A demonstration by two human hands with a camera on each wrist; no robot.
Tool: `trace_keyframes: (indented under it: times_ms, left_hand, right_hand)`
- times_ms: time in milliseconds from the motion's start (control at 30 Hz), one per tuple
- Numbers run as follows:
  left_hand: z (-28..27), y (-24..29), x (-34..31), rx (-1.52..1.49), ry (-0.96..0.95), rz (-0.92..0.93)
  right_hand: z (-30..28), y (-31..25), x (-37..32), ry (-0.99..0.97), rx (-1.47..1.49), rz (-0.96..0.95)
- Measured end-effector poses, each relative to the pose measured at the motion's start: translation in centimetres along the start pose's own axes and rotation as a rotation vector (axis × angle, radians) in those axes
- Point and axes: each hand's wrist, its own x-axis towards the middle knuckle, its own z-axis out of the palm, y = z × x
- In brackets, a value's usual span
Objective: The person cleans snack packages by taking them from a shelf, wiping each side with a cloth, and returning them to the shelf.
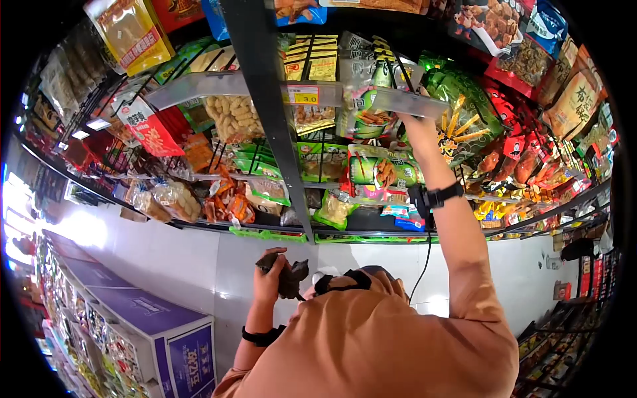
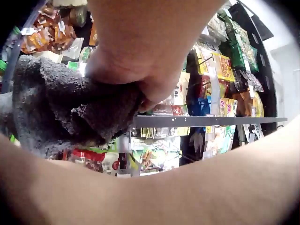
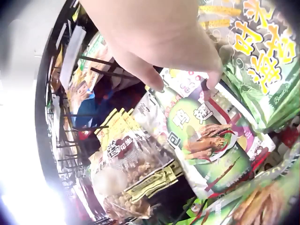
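Note:
Curled round a dark grey cloth point(image 1: 290, 277), the left hand point(image 1: 267, 282) is low in front of the rack. The left wrist view shows the cloth point(image 2: 70, 108) bunched beneath the left hand point(image 2: 136, 70). Up at the hanging snacks, the right hand point(image 1: 419, 129) is partly behind a clear price strip point(image 1: 405, 101). In the right wrist view, the thumb and a finger of the right hand point(image 3: 164, 51) grip the top of a green-and-white snack bag point(image 3: 201, 136), their tips apart on it. The other fingers are hidden.
A black upright post point(image 1: 265, 99) divides the rack left of the right arm. A large green bag point(image 3: 267, 61) hangs beside the right hand; peanut bags point(image 3: 129, 164) hang on the other side. Purple boxes point(image 1: 146, 298) stand behind at the left.

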Motion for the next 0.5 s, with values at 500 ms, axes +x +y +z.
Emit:
trace_keyframes:
  times_ms: [500]
  left_hand:
    - [-1.5,-3.1,-1.2,-0.034,0.007,-0.077]
  right_hand:
    - [-0.2,1.4,0.8,-0.047,-0.157,-0.019]
